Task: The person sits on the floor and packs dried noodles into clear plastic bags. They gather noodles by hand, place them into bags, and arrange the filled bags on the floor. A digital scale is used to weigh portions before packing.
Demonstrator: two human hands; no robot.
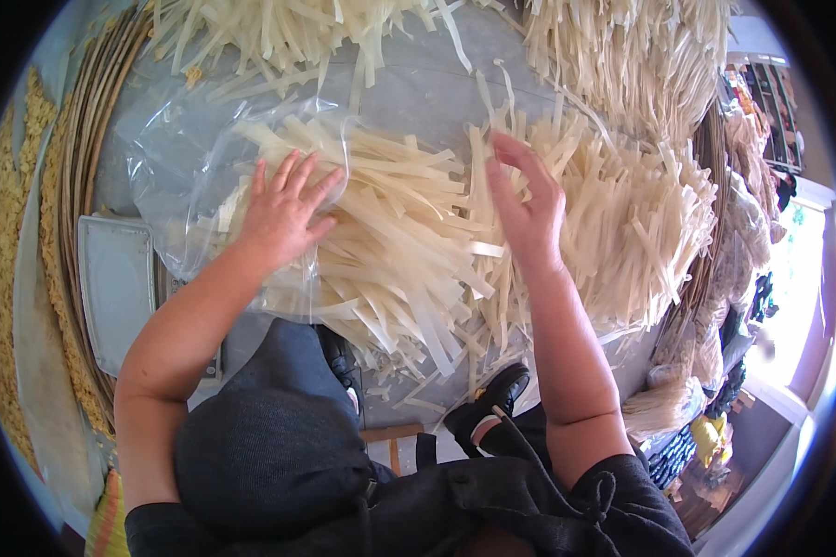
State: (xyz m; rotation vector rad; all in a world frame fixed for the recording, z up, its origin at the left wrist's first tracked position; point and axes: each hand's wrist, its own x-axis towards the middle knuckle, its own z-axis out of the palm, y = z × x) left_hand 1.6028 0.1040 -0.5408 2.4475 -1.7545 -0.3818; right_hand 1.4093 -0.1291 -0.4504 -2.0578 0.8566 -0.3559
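Pale, flat dried noodle-like strips (390, 230) lie in a bundle before me, their left part inside a clear plastic bag (174, 160). My left hand (285, 205) rests on the bag and the strips under it, fingers spread and palm down. To the right, my right hand (529, 195) is raised over the gap between this bundle and a larger heap of the same strips (613, 230). Its thumb and fingers are curved apart, and I see nothing between them. The bag's mouth faces right, where the strips fan out.
More strips (279, 35) lie at the far side, with another thick heap (634, 63) at far right. A scale with a pale tray (118, 285) stands at left by bundled thin rods (104, 104). Yellowish material (7, 209) lies beyond. Filled plastic bags (731, 230) line the right.
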